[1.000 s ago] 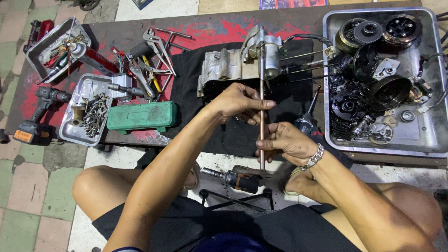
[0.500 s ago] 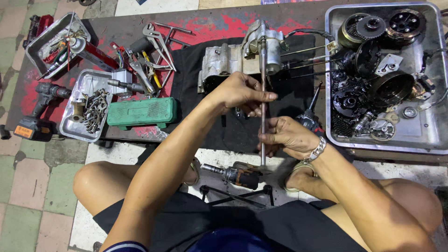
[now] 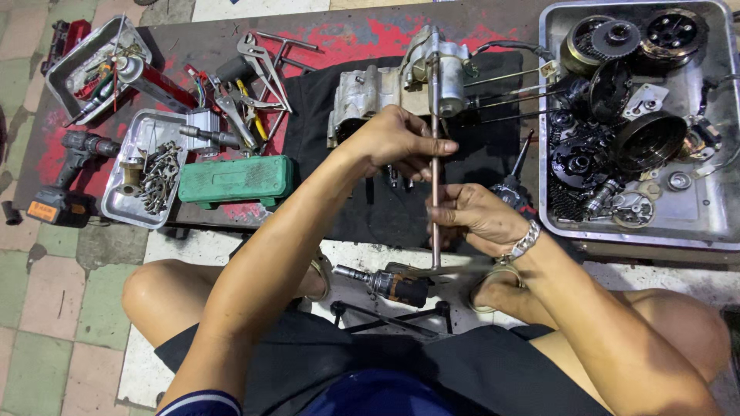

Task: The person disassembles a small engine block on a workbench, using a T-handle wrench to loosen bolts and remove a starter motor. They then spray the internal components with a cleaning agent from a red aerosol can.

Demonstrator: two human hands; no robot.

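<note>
Metal rod (image 3: 435, 146): upright, gripped by both hands.
Left hand (image 3: 397, 142): closed around it, higher.
Right hand (image 3: 476, 216): closed lower.
Engine case (image 3: 401, 81): behind, perhaps touching.

A green oblong case (image 3: 235, 179) lies left of the hands

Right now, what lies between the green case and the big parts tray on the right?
In the head view: a black cloth bearing the engine case, between green case and parts tray.

A repair workshop: engine case (image 3: 401, 85), pliers (image 3: 243, 108), parts tray (image 3: 717, 223).
</note>
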